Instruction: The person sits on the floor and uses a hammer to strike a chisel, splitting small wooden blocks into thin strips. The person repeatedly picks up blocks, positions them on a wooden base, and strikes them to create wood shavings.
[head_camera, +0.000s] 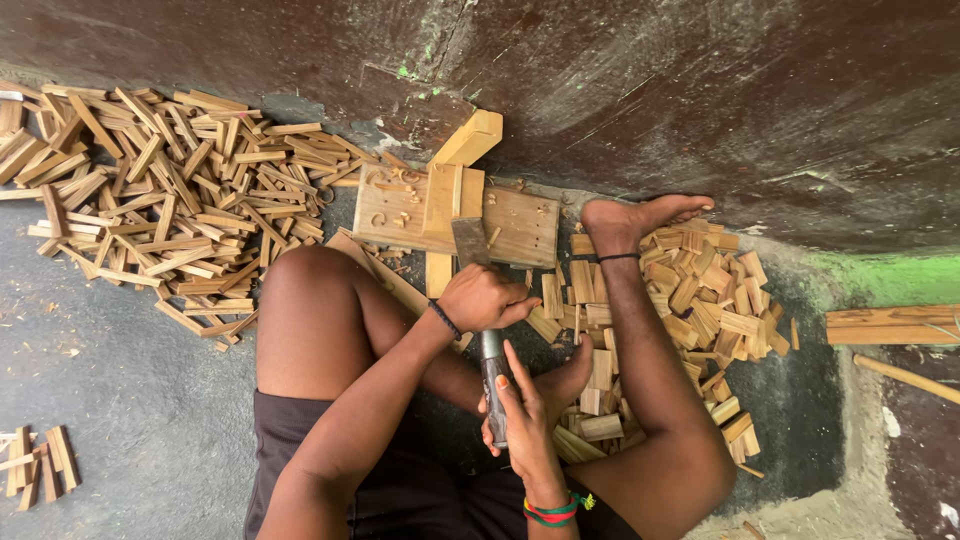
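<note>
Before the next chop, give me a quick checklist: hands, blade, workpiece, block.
1. Right hand on the chopper handle: ok, fingers wrapped round it.
2. Left hand clear of the blade: not ok, it sits right by the blade's base.
3. Blade on the upright wood piece: cannot tell, contact is hidden.
4. Wooden block flat on the floor: ok.
5. Foot off the block: not ok, it rests at the block's edge.
</note>
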